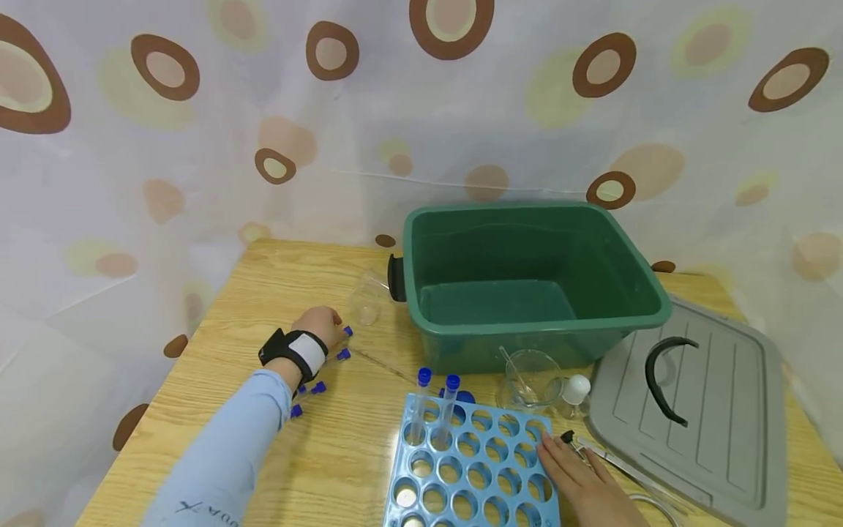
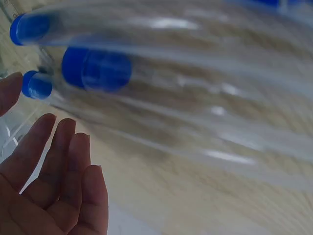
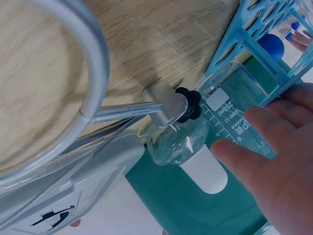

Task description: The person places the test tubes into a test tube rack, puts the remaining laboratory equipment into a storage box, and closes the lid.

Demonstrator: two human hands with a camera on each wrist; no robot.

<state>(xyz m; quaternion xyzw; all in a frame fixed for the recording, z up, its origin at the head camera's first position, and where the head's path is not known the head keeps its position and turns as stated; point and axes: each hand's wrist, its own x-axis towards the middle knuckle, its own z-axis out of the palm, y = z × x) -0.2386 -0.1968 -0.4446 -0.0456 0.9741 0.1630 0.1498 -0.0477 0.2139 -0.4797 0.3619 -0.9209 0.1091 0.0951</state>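
Left wrist view finds the left hand (image 2: 63,205) holding nothing, its thumb well apart from its spread, lightly bent fingers, just beside the loose tubes (image 2: 100,68), which lie blue-capped on the counter (image 1: 283,271) left of the rack (image 1: 459,457). A good pickup, I'd judge, takes one tube at a time: pinch just below the cap, lift it clear of its neighbours (they lie close enough to roll together), and turn it upright before it meets a hole. The right hand (image 1: 582,487) rests straight-fingered against the rack's right edge, gripping nothing; light pressure there should brace it. Two standing tubes (image 1: 447,413) occupy the rack's far left corner, so a vacant hole beside them seems sensible, entered from straight above. Between the rack and the loose tubes lies a thin rod (image 1: 382,364), best cleared with a high lift. Beyond the rack's far edge sit a glass beaker (image 1: 536,366) and a white-capped bottle (image 1: 576,390), worth sparing any nudge, with the green tub (image 1: 461,351) behind.
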